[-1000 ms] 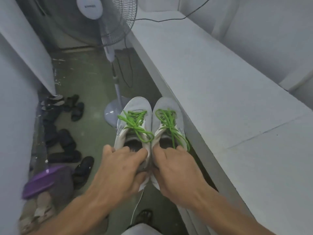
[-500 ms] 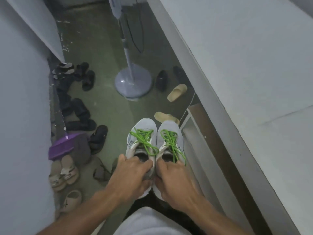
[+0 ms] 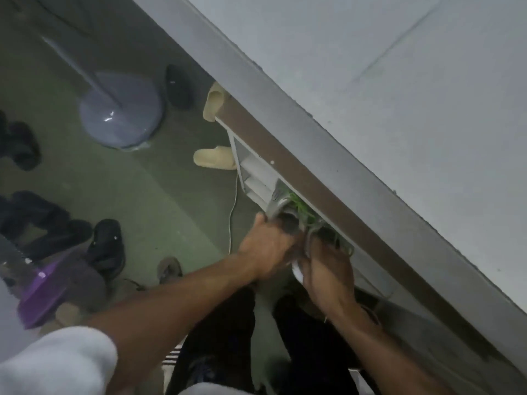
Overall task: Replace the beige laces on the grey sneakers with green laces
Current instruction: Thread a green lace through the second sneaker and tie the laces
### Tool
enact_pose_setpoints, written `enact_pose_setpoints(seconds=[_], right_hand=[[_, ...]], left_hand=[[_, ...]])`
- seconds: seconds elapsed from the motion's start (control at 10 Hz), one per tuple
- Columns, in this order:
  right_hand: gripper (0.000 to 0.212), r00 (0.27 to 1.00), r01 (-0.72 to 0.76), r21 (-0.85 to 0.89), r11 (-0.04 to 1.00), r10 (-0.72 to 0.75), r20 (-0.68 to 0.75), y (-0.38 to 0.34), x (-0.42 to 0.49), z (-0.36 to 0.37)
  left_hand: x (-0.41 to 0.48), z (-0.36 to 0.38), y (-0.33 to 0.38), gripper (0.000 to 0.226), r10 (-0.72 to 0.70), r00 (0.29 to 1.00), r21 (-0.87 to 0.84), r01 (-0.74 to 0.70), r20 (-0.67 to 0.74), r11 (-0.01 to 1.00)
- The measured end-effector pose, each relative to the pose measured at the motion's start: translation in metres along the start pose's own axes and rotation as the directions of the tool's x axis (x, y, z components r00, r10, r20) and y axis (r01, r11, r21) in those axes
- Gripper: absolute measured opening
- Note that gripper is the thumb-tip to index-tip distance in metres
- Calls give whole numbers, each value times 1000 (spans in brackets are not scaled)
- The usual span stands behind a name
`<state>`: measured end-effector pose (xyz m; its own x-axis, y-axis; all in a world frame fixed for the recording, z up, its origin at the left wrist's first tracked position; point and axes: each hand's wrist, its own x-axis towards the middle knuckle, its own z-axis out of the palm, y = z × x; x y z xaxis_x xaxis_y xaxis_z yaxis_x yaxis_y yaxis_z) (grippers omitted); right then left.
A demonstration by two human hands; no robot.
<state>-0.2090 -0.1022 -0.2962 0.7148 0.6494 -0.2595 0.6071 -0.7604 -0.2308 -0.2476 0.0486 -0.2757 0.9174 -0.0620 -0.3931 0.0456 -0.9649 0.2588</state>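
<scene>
Both grey sneakers sit low beside the white shoe rack [image 3: 251,169] under the counter, toes pointing into it. My left hand [image 3: 268,249] grips the heel of the left sneaker [image 3: 278,202]. My right hand [image 3: 325,269] grips the heel of the right sneaker [image 3: 330,238], which is mostly hidden by the counter edge. Green laces [image 3: 302,208] show across the sneakers' tops. The frame is blurred by motion.
The white counter [image 3: 399,95] overhangs the rack on the right. On the green floor stand a fan base [image 3: 121,112], beige slippers [image 3: 214,158], several dark sandals [image 3: 105,243] and a purple lid [image 3: 42,292]. A thin white cable [image 3: 232,212] hangs by the rack.
My hands have carried the two sneakers down and to the right, from mid-air in front of me to the shoe rack under the counter. My view has tilted further downward.
</scene>
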Motion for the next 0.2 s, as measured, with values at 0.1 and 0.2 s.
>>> enact_pose_setpoints(seconds=[0.1,0.2], right_hand=[[29,990,-121,8,993,121,-71,30,10,22],[21,974,-170,-12,985,166,-153,50,18,32]], left_hand=[[51,27,3,30,92,996,104,-92,5,990],[91,47,2,29,172,985,125,-169,-17,978]])
